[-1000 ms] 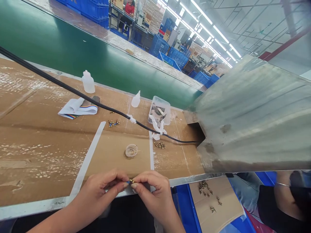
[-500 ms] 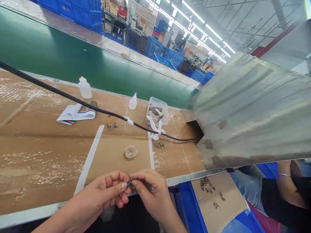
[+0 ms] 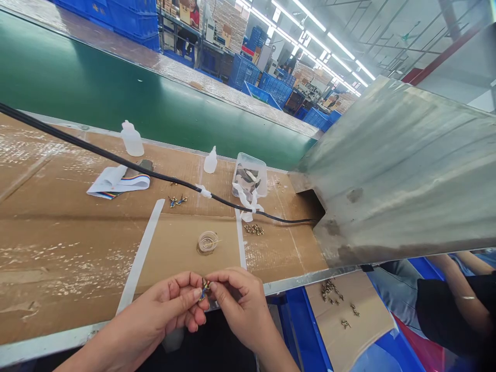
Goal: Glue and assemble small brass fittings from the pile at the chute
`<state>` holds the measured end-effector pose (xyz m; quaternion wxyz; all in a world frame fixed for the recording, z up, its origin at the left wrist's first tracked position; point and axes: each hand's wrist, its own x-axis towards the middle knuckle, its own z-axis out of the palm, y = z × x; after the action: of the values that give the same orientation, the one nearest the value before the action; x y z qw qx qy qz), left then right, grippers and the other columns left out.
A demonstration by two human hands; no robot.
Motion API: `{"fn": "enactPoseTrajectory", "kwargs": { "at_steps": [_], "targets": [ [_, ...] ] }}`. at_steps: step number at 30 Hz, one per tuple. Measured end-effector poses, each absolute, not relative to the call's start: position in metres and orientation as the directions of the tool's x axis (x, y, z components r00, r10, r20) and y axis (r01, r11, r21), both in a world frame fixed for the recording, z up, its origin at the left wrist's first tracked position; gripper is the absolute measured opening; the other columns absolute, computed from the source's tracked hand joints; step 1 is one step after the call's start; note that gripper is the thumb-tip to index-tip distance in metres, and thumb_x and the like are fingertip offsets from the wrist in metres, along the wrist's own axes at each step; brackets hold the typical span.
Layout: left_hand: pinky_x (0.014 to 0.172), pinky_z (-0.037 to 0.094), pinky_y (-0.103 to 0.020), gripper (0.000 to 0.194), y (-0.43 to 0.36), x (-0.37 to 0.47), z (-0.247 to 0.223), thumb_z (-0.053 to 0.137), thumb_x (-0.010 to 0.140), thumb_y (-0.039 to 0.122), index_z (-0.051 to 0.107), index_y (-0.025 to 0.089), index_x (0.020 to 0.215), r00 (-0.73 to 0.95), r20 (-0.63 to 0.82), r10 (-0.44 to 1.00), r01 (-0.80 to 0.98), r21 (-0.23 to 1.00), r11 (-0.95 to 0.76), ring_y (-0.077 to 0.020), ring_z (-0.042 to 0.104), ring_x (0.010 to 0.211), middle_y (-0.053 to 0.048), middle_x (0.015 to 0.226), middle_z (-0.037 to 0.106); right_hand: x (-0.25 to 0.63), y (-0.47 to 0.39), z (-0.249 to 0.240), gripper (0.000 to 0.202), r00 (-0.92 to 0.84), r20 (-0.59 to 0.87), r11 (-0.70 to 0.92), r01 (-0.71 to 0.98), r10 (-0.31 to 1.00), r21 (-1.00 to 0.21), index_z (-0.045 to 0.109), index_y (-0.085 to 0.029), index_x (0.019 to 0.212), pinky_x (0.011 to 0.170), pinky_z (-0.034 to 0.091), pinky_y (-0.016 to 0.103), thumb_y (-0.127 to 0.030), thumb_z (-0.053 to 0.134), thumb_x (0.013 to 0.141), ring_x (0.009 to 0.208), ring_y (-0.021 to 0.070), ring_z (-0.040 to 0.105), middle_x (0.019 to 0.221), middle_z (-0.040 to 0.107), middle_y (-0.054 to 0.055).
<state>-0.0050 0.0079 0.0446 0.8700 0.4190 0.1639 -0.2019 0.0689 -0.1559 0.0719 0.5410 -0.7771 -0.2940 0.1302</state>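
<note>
Between the fingertips of both hands is a small gold-and-blue metal piece (image 3: 204, 290), too small to make out fully. My left hand (image 3: 168, 305) pinches it between thumb and forefinger, the other fingers curled beneath. From the other side, the thumb and forefinger of my right hand (image 3: 242, 305) close on its edge. Both hands are at the table's front edge. Just beyond them stands a small clear cup (image 3: 208, 242) with a thin stick in it. Similar blue-and-gold pieces (image 3: 177, 201) lie farther back, and a cluster of gold pieces (image 3: 253, 229) lies to the right.
A black cable (image 3: 96, 150) crosses the cardboard-covered table (image 3: 73, 243). Behind it are two white squeeze bottles (image 3: 132, 139), (image 3: 210, 160), a striped ribbon (image 3: 120, 183) and a clear plastic box (image 3: 250, 175). A metal panel (image 3: 403, 181) rises at right; a co-worker's arm (image 3: 461, 289) is beyond.
The small metal piece has turned slightly between my fingertips, and more of it shows. My hands have barely moved. The co-worker's arms at right have shifted.
</note>
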Motion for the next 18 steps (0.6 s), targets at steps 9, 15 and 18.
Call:
{"fn": "enactPoseTrajectory", "kwargs": {
  "at_steps": [9, 15, 18],
  "targets": [
    [0.065, 0.048, -0.023, 0.024, 0.012, -0.006, 0.048, 0.070, 0.088, 0.041, 0.059, 0.020, 0.092, 0.859, -0.479, -0.178, 0.489, 0.670, 0.559, -0.0122, 0.061, 0.069, -0.001, 0.080, 0.070, 0.074, -0.176, 0.062, 0.017, 0.832, 0.111, -0.239, 0.281, 0.544, -0.930, 0.076, -0.020, 0.098, 0.065, 0.054, 0.024, -0.021, 0.060, 0.092, 0.066, 0.0140, 0.068, 0.084, 0.071, 0.005],
    [0.062, 0.049, -0.023, 0.039, 0.013, -0.002, 0.045, 0.077, 0.078, 0.051, 0.058, 0.019, 0.089, 0.856, -0.504, -0.112, 0.482, 0.702, 0.525, -0.0116, 0.061, 0.065, -0.001, 0.078, 0.070, 0.084, -0.212, 0.058, 0.018, 0.906, 0.128, -0.276, 0.254, 0.404, -0.927, 0.077, -0.022, 0.094, 0.059, 0.057, 0.022, -0.033, 0.064, 0.091, 0.063, 0.0145, 0.069, 0.085, 0.071, 0.006],
    [0.057, 0.050, -0.025, 0.055, 0.024, 0.006, 0.043, 0.078, 0.067, 0.066, 0.056, 0.020, 0.087, 0.884, -0.467, 0.010, 0.417, 0.799, 0.434, -0.0137, 0.062, 0.062, 0.000, 0.072, 0.068, 0.090, -0.247, 0.052, 0.023, 0.956, 0.208, -0.317, 0.267, 0.208, -0.910, 0.079, -0.023, 0.089, 0.057, 0.058, 0.021, -0.044, 0.070, 0.085, 0.057, 0.0149, 0.069, 0.082, 0.073, 0.005]
  ]
}}
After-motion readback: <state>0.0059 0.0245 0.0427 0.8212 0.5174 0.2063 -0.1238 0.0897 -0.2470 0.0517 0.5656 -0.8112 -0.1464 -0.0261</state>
